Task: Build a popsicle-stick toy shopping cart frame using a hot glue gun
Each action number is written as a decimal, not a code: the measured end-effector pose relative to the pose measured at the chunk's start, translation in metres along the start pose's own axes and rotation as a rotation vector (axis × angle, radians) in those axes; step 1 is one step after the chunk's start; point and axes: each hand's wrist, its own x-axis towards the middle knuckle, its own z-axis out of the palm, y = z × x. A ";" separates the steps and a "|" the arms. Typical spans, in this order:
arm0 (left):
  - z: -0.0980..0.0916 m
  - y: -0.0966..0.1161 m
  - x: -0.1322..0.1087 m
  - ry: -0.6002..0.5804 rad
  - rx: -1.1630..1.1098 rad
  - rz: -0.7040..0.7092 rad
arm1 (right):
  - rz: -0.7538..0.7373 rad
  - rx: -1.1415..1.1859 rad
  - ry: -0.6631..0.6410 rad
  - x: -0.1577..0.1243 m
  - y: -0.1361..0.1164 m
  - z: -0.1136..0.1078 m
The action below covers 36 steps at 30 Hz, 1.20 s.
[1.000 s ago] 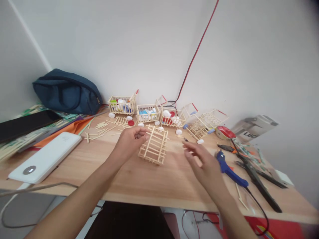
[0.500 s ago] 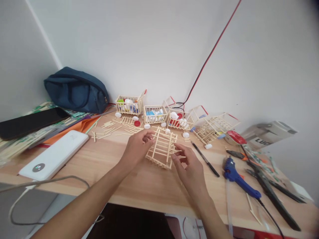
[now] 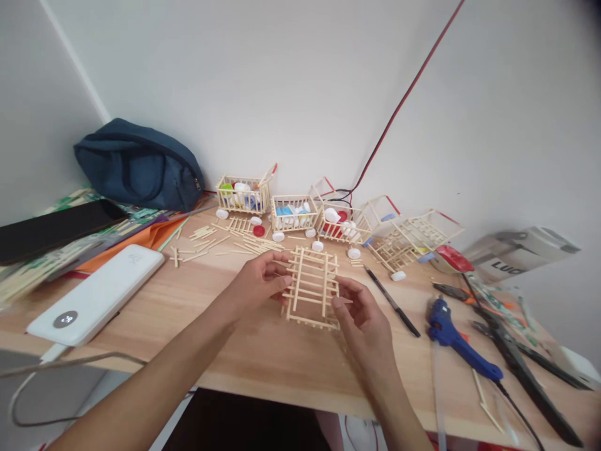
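A small basket frame of wooden sticks (image 3: pixel 310 285) is held between my two hands, its slatted face turned up toward me. My left hand (image 3: pixel 260 282) grips its left side, thumb on the outer sticks and some fingertips hidden behind. On the opposite side, my right hand (image 3: pixel 364 313) pinches the edge between thumb and fingers. Behind it stand several finished miniature stick carts, among them a cart with coloured caps (image 3: pixel 241 194) and a cart with blue and white pieces (image 3: pixel 294 214). Loose cut sticks (image 3: pixel 204 241) lie to the left.
A blue glue gun (image 3: pixel 462 351), pliers (image 3: pixel 521 369) and a black pen (image 3: pixel 392 300) lie on the right. At left are a white power bank (image 3: pixel 98 294), a dark phone (image 3: pixel 61 228) and a blue pouch (image 3: pixel 138 166). The table's front edge runs below my forearms.
The basket frame has turned more upright and square to me. My right hand has closed in on its right edge; the left keeps its hold. The view has shifted slightly.
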 end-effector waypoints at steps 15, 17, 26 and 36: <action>-0.002 0.001 -0.003 -0.001 -0.002 -0.015 | -0.005 0.071 -0.015 0.000 0.004 -0.002; -0.001 0.001 -0.002 0.015 0.004 -0.010 | -0.001 0.081 -0.013 0.001 0.004 -0.002; -0.001 0.000 -0.001 0.051 0.020 -0.012 | 0.000 0.147 -0.002 0.001 0.004 0.000; -0.001 0.001 -0.001 0.133 0.141 0.041 | 0.001 0.204 0.033 0.007 -0.003 0.006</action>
